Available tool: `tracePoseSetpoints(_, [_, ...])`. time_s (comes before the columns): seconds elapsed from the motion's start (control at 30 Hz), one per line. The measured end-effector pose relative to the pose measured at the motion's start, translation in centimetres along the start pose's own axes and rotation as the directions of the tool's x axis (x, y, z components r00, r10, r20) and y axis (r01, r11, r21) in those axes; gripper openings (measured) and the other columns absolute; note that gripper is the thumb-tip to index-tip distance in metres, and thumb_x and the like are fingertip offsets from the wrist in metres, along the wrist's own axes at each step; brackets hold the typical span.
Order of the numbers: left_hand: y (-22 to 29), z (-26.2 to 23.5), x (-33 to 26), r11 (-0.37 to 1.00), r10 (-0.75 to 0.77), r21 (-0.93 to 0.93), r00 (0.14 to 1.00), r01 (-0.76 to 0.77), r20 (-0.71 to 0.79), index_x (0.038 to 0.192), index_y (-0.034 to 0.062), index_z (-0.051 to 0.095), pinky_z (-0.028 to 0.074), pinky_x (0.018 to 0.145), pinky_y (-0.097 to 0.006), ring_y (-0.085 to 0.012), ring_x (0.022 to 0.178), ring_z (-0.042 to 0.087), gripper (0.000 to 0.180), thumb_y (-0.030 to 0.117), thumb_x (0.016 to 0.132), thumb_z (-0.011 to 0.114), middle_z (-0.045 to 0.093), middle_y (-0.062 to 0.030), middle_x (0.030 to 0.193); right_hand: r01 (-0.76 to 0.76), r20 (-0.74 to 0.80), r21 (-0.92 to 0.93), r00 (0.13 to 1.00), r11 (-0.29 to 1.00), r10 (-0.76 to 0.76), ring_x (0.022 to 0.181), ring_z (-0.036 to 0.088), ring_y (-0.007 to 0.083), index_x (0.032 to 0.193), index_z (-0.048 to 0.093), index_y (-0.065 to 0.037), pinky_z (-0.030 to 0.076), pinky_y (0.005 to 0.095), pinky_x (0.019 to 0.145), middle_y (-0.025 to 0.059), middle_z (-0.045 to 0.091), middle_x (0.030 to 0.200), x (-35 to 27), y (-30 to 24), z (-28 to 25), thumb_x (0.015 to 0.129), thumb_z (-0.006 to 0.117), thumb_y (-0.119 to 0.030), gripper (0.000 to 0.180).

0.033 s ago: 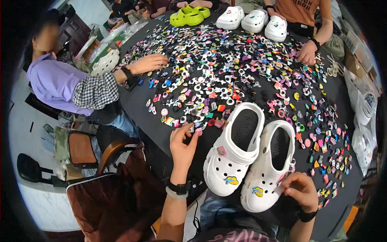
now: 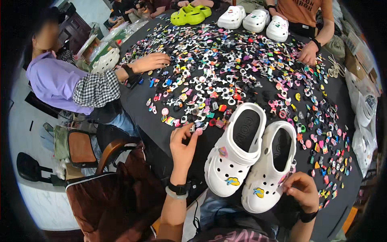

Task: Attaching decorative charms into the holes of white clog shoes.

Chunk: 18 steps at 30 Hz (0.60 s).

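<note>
Black table (image 2: 169,133) strewn with charms (image 2: 225,76), left hand (image 2: 182,145) pinching one, right hand (image 2: 301,190) clenched beside white clogs (image 2: 250,157)

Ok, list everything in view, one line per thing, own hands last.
White foam clogs: two, white, near table edge, side by side.
White clogs: three, far edge.
Lime green clogs: two, far edge.
Small shoe charms: hundreds, mixed colours, spread over table.
Round black table: one.
Co-worker's hand: one, on the charms at left.
Second co-worker's hand: one, far right.
Wooden chair: one, brown, lower left.
Left hand: pinching a charm at pile's edge.
Right hand: at right clog's toe.
</note>
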<state>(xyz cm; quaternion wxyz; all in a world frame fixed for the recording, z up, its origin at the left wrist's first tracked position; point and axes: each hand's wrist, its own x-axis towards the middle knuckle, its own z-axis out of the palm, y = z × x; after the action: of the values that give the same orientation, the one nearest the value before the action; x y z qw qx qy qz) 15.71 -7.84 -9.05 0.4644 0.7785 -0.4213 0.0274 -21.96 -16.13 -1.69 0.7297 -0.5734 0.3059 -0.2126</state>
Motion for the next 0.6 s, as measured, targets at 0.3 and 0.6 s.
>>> tracePoseSetpoints(0.3, [1.2, -4.9, 7.0, 0.993, 0.109, -0.076, 0.958, -0.092, 0.266, 0.11, 0.0081, 0.066, 0.043, 0.082, -0.033, -0.0171, 0.086, 0.059, 0.029, 0.005, 0.081, 0.069, 0.064, -0.0021, 0.085, 0.139, -0.286, 0.111, 0.953, 0.984, -0.102, 0.063, 0.054, 0.0137, 0.089, 0.055, 0.0, 0.043, 0.0251, 0.056, 0.0076, 0.058, 0.076, 0.4, 2.0, -2.3, 0.081, 0.074, -0.023, 0.031])
tracePoseSetpoints(0.6, [-0.4, 1.9, 14.5, 0.893, 0.373, -0.026, 0.709, -0.448, 0.598, 0.104, 0.0055, 0.069, 0.045, 0.087, -0.04, -0.0292, 0.097, 0.06, 0.026, 0.019, 0.082, 0.071, 0.068, -0.0112, 0.099, 0.073, -0.264, 0.062, 0.963, 0.995, -0.054, 0.056, 0.047, 0.0114, 0.089, 0.05, -0.004, 0.036, 0.0244, 0.052, 0.0057, 0.055, 0.068, 1.0, 2.3, -2.3, 0.083, 0.074, -0.032, 0.037])
